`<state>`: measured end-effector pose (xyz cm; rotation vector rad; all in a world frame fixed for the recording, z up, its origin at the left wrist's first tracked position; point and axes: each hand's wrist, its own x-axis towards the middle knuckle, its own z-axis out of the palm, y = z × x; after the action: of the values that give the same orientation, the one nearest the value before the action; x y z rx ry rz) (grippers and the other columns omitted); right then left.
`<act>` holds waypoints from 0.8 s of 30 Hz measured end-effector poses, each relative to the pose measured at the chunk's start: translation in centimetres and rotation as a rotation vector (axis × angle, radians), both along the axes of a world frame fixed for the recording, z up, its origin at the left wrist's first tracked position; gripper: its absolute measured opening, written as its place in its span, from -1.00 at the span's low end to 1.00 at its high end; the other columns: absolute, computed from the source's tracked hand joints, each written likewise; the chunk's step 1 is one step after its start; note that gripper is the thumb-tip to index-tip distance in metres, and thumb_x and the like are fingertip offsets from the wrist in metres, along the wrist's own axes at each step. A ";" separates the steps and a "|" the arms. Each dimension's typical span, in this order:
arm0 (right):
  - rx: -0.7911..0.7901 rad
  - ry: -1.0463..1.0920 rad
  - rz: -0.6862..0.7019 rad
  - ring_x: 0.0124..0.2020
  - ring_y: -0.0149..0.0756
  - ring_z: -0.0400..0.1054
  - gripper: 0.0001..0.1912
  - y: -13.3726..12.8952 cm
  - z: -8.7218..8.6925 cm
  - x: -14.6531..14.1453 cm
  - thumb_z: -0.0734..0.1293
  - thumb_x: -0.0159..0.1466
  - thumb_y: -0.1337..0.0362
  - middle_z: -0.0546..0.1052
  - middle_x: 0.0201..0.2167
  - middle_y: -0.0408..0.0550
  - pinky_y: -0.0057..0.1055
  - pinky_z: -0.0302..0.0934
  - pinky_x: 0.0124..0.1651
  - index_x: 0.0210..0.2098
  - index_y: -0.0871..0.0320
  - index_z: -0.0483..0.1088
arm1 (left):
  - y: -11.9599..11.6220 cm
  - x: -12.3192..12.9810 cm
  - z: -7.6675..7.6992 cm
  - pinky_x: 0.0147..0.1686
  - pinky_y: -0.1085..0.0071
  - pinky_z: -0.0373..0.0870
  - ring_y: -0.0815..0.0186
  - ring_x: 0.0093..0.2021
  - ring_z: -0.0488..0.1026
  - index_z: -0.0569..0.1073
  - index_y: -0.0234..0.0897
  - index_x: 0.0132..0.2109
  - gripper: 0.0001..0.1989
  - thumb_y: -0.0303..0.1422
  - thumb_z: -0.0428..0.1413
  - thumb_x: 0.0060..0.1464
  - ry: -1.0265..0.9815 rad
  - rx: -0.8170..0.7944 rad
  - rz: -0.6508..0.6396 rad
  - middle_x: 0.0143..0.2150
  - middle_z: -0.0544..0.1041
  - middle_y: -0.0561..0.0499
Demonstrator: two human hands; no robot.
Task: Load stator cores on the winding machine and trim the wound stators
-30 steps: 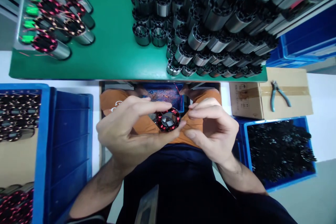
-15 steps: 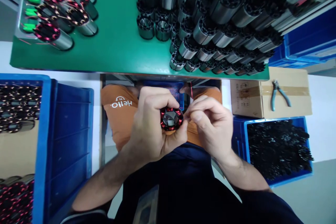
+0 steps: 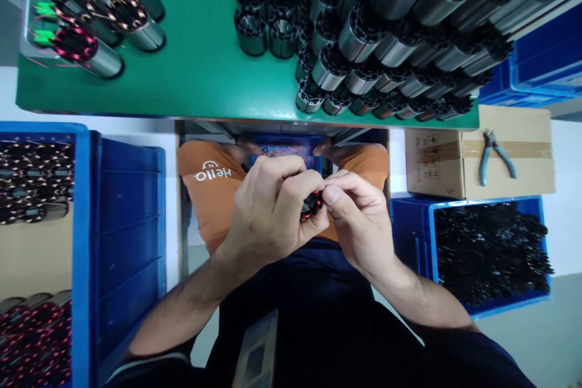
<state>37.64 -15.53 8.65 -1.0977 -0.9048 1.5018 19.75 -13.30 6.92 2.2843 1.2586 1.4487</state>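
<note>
My left hand [image 3: 273,212] is closed around a motor stator [image 3: 311,206] with red copper windings, held above my lap. Its fingers cover most of the stator, so only part of the wound end shows. Against the stator's right edge, my right hand [image 3: 361,218] pinches with thumb and forefinger. Whatever lies between those fingertips is too small and too hidden to make out. The fingertips of both hands meet at the top of the stator.
Many bare stators [image 3: 331,66] crowd the right of the green table [image 3: 195,85]; wound stators [image 3: 86,51] stand at its left. A blue crate [image 3: 122,254] holds more on my left. Cutting pliers [image 3: 493,154] lie on a cardboard box [image 3: 436,163], behind a bin of black parts [image 3: 491,254].
My left fingers have come over the stator and now hide much of its wound end. The right hand has shifted slightly left, against the left fingertips. The whole view has moved a little.
</note>
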 end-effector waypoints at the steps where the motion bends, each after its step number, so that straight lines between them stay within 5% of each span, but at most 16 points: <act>1: -0.003 -0.014 0.028 -0.16 -0.29 0.63 -0.84 0.1 0.0 0.3 0.72 0.54 0.02 0.76 -0.16 -0.13 -0.34 0.61 -0.03 -0.07 -0.08 0.84 | 0.0 0.0 0.0 0.01 0.13 0.63 0.06 -0.02 0.64 0.58 -0.07 0.21 -0.74 -0.27 0.37 0.48 0.003 0.005 -0.001 0.03 0.67 -0.12; 5: 0.080 -0.095 0.134 -0.13 -0.25 0.60 -0.84 1.0 0.0 2.0 0.68 0.57 0.03 0.69 -0.14 -0.10 -0.30 0.59 -0.04 -0.06 -0.06 0.81 | -0.2 -0.3 1.1 -0.04 0.18 0.66 0.09 -0.06 0.64 0.59 -0.04 0.17 -0.75 -0.30 0.38 0.42 0.002 -0.006 -0.013 0.00 0.65 -0.09; 8: 0.300 -0.308 0.235 0.09 -0.12 0.64 -0.90 2.6 1.3 3.9 0.72 0.53 0.08 0.70 0.05 -0.02 -0.13 0.66 0.18 -0.02 -0.12 0.85 | -0.2 -0.7 2.1 -0.10 0.23 0.69 0.12 -0.07 0.62 0.63 -0.04 0.13 -0.79 -0.29 0.38 0.42 -0.090 -0.139 -0.091 -0.02 0.58 -0.08; 10: 0.503 -0.497 0.324 0.25 0.01 0.64 -0.90 3.9 2.9 5.2 0.73 0.50 0.16 0.72 0.20 0.01 0.05 0.64 0.41 -0.01 -0.17 0.86 | 0.0 -0.9 2.1 -0.16 0.24 0.70 0.13 -0.10 0.64 0.66 -0.05 0.11 -0.86 -0.18 0.32 0.53 -0.244 -0.456 -0.233 -0.06 0.59 -0.10; 12: 0.644 -0.607 0.450 0.33 0.09 0.66 -0.89 4.8 4.5 6.4 0.70 0.50 0.23 0.75 0.26 0.02 0.11 0.63 0.49 -0.03 -0.16 0.86 | 0.2 -1.2 1.4 -0.38 0.25 0.62 0.16 -0.33 0.62 0.66 -0.08 0.05 -0.59 0.09 0.12 0.67 -0.441 -0.961 -0.497 -0.22 0.62 -0.08; 14: 0.599 -0.628 0.549 0.31 0.10 0.73 -0.93 5.0 5.4 7.3 0.64 0.53 0.27 0.79 0.21 0.07 0.05 0.70 0.38 -0.07 -0.08 0.81 | -0.2 -1.6 0.0 -0.62 0.26 0.38 0.22 -0.63 0.38 0.65 -0.09 0.00 -0.26 0.38 -0.14 0.66 -0.612 -1.362 -0.705 -0.44 0.54 0.00; 15: 0.504 -0.618 0.567 0.30 0.10 0.75 -0.95 4.7 5.5 7.6 0.62 0.56 0.27 0.81 0.16 0.10 -0.02 0.74 0.29 -0.09 -0.04 0.77 | -0.6 -1.7 -0.7 -0.67 0.27 0.31 0.23 -0.69 0.30 0.64 -0.09 0.01 -0.19 0.46 -0.15 0.61 -0.654 -1.414 -0.699 -0.49 0.51 0.03; 17: 0.238 -0.560 0.564 0.29 0.08 0.78 -0.86 3.8 5.0 8.1 0.62 0.59 0.23 0.83 0.06 0.13 -0.13 0.76 0.16 -0.13 0.04 0.68 | -1.9 -1.8 -2.0 -0.59 0.28 0.43 0.22 -0.62 0.41 0.65 -0.06 0.10 -0.28 0.50 0.18 0.47 -0.602 -1.171 -0.446 -0.43 0.60 0.05; 20: -0.069 -0.340 0.577 0.26 -0.01 0.80 -0.70 2.4 3.5 8.2 0.64 0.61 0.06 0.84 0.05 0.13 -0.18 0.75 0.19 -0.14 0.09 0.64 | -3.8 -1.1 -2.7 -0.09 0.16 0.79 0.02 -0.11 0.81 0.67 -0.01 0.31 -0.22 0.11 0.73 0.08 -0.259 -0.509 -0.100 0.02 0.82 -0.10; 22: -0.080 -0.281 0.576 0.24 -0.07 0.79 -0.69 2.3 3.0 8.1 0.62 0.63 0.03 0.82 0.17 0.15 -0.15 0.75 0.27 -0.13 0.10 0.67 | -4.1 -0.4 -2.1 0.12 0.14 0.82 -0.04 0.09 0.85 0.69 0.00 0.36 -0.27 -0.13 0.73 0.13 -0.128 -0.331 -0.109 0.19 0.84 -0.12; 24: 0.082 -0.390 0.571 0.28 -0.05 0.77 -0.80 3.1 3.2 8.3 0.63 0.62 0.10 0.79 0.29 0.12 -0.06 0.74 0.33 -0.11 0.05 0.71 | -3.6 0.1 -0.9 0.09 0.19 0.83 0.03 0.05 0.86 0.73 -0.04 0.32 -0.53 -0.28 0.56 0.33 -0.203 -0.457 -0.202 0.14 0.85 -0.09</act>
<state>45.89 -12.40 11.88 -1.1487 -1.6420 1.7059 19.86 -16.87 5.98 1.8522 1.1210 1.1472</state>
